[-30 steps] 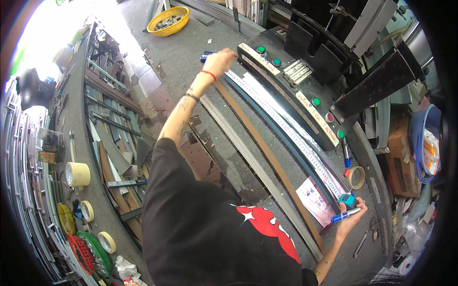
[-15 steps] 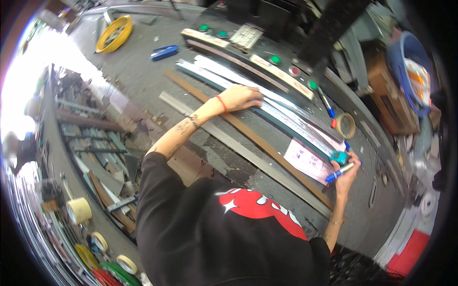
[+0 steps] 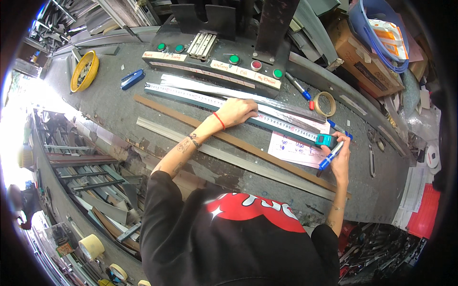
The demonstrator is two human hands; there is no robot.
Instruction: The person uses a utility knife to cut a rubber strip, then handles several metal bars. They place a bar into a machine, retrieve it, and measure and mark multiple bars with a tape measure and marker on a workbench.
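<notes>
Closest to you, rolls of tape (image 3: 91, 246) sit low on the left. Your right hand (image 3: 339, 155) has its fingers (image 3: 344, 143) curled tight around a blue marker (image 3: 330, 156), over a white paper (image 3: 295, 146) on the grey tabletop (image 3: 114, 105). Just beside that hand sits a teal tape measure case (image 3: 325, 140). Its long white tape (image 3: 210, 101) runs left along a dark metal strip (image 3: 200, 103). Your left hand (image 3: 237, 112) lies flat on that tape, fingers spread and holding nothing. A brown strip (image 3: 191, 125) and a grey metal strip (image 3: 200, 148) lie nearer to you. Farther off are a tape ring (image 3: 325, 103), a blue stapler (image 3: 132, 79), a yellow bowl (image 3: 84, 71) and a button panel (image 3: 214, 66).
</notes>
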